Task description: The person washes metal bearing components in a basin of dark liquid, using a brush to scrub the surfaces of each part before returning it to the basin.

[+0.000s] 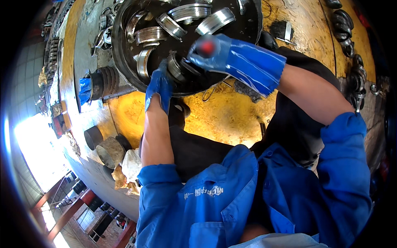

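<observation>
Both my hands wear blue rubber gloves and work at the near side of a round black basin (120, 62). My left hand (159, 87) grips the left side of a grooved metal ring (175, 68), which is tilted over the basin. Just right of the ring, my right hand (215, 53) is closed. A blurred red spot (206, 46) shows at its fingers, and I cannot make out what they hold. Dark liquid and several shiny metal rings (216, 20) lie in the basin beyond my hands.
A brush with dark bristles (281, 29) lies right of the basin on the stained yellow floor (227, 109). Stacked dark rings (108, 82) stand at the left, near open cylinders (111, 152). More dark rings (358, 78) line the far right. My knees flank the basin's near side.
</observation>
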`<act>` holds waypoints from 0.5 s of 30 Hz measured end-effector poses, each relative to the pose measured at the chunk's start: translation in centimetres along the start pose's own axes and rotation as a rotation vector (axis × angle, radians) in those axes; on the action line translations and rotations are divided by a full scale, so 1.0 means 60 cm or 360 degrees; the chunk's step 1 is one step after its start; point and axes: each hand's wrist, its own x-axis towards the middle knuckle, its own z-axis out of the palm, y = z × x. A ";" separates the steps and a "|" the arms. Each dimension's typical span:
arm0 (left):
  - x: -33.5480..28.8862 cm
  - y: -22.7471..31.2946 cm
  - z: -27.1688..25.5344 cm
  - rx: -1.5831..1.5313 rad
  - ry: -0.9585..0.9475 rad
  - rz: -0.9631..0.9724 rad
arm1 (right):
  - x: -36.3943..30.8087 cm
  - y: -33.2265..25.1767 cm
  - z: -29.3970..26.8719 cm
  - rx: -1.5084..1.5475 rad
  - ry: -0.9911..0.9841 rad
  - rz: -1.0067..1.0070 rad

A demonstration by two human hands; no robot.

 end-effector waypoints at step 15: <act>-0.006 -0.008 -0.053 0.0349 0.0056 0.0479 | -0.054 -0.058 0.082 -0.1361 -0.0004 -0.0054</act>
